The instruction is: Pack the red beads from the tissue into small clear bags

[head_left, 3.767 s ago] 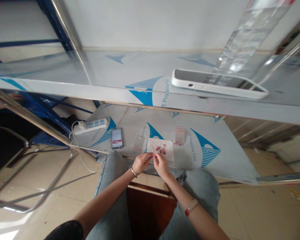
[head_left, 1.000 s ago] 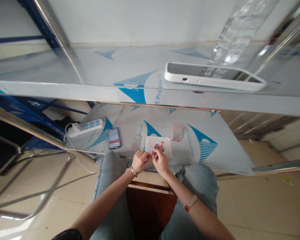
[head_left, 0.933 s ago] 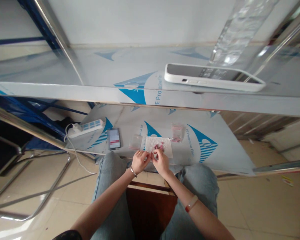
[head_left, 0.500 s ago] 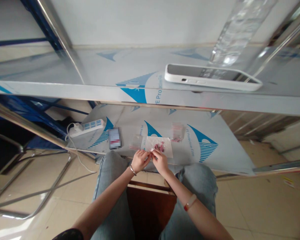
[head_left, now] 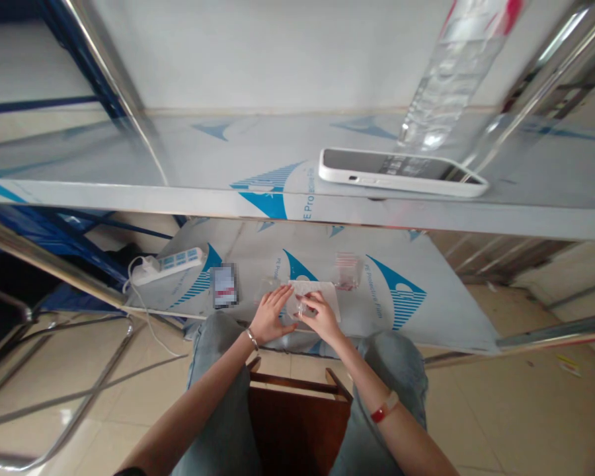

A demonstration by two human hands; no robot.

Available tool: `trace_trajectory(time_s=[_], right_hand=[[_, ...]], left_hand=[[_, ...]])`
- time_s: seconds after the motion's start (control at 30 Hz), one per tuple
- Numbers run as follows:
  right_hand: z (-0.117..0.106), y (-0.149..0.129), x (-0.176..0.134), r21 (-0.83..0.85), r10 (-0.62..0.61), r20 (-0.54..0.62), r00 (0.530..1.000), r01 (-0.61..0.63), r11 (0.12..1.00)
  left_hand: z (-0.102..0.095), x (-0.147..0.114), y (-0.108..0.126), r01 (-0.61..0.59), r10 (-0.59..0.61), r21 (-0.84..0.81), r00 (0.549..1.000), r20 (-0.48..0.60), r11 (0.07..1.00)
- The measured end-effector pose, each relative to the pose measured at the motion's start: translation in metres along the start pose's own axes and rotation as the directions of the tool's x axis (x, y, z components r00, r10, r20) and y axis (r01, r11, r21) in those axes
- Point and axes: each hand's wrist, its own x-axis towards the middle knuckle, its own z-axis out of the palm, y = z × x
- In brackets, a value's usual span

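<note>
My left hand (head_left: 272, 317) lies with its fingers stretched over the left edge of a white sheet of paper (head_left: 331, 301), its thumb apart. My right hand (head_left: 323, 315) bends over the paper, thumb and fingers closed around a small clear, shiny thing (head_left: 302, 309) whose kind I cannot make out. Only a little dark red shows beneath the right fingers; the rest is covered. Partly under the left fingers is a clear plastic bag (head_left: 266, 287). Behind the paper to the right sits a clear bag with red stripes and small red bits (head_left: 347, 271).
A phone-like device with a blurred screen (head_left: 225, 285) and a white power strip (head_left: 171, 263) lie left on the lower shelf (head_left: 446, 317). Overhead, the upper shelf (head_left: 188, 196) bears a white-cased phone (head_left: 401, 175) and a clear bottle (head_left: 441, 92). A wooden stool (head_left: 297, 416) is between my knees.
My hands, pinched together at the paper's front edge before, have separated and moved forward over it. The left fingers have spread out. The red pieces on the paper are now mostly covered.
</note>
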Motion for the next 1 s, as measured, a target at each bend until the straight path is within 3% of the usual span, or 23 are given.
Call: trace_trajectory(time_s=[0.23, 0.33, 0.43, 0.53, 0.63, 0.8, 0.9, 1.0], right_hand=[[-0.008, 0.010, 0.026, 0.092, 0.030, 0.072, 0.997, -0.037, 0.995], [-0.017, 0.020, 0.038, 0.106, 0.068, 0.018, 0.997, -0.070, 0.992], [-0.028, 0.032, 0.043, 0.032, 0.123, -0.085, 0.989, -0.120, 0.992], [-0.033, 0.041, 0.041, -0.167, 0.212, -0.076, 0.974, -0.222, 0.961], [-0.028, 0.042, 0.034, -0.345, 0.258, -0.001, 0.966, -0.242, 0.907], [-0.008, 0.036, 0.030, -0.442, 0.234, 0.133, 0.963, -0.154, 0.884], [0.001, 0.040, 0.032, -0.445, 0.257, 0.136, 0.957, -0.173, 0.879], [0.004, 0.045, 0.035, -0.378, 0.265, 0.130, 0.956, -0.199, 0.904]], left_hand=[[0.014, 0.036, -0.013, -0.078, 0.077, -0.153, 0.997, -0.015, 0.985], [0.022, 0.048, -0.022, -0.070, 0.060, -0.170, 0.996, -0.067, 0.983], [0.029, 0.051, -0.030, 0.000, -0.016, -0.151, 0.994, -0.104, 0.989], [0.033, 0.048, -0.037, 0.068, -0.083, -0.128, 0.990, -0.118, 0.990], [0.033, 0.045, -0.039, 0.096, -0.106, -0.096, 0.988, -0.112, 0.991], [0.029, 0.041, -0.041, 0.126, -0.136, -0.097, 0.986, -0.098, 0.987], [0.031, 0.041, -0.044, 0.162, -0.189, -0.221, 0.976, -0.108, 0.962], [0.035, 0.044, -0.048, 0.230, -0.302, -0.426, 0.947, -0.107, 0.875]])
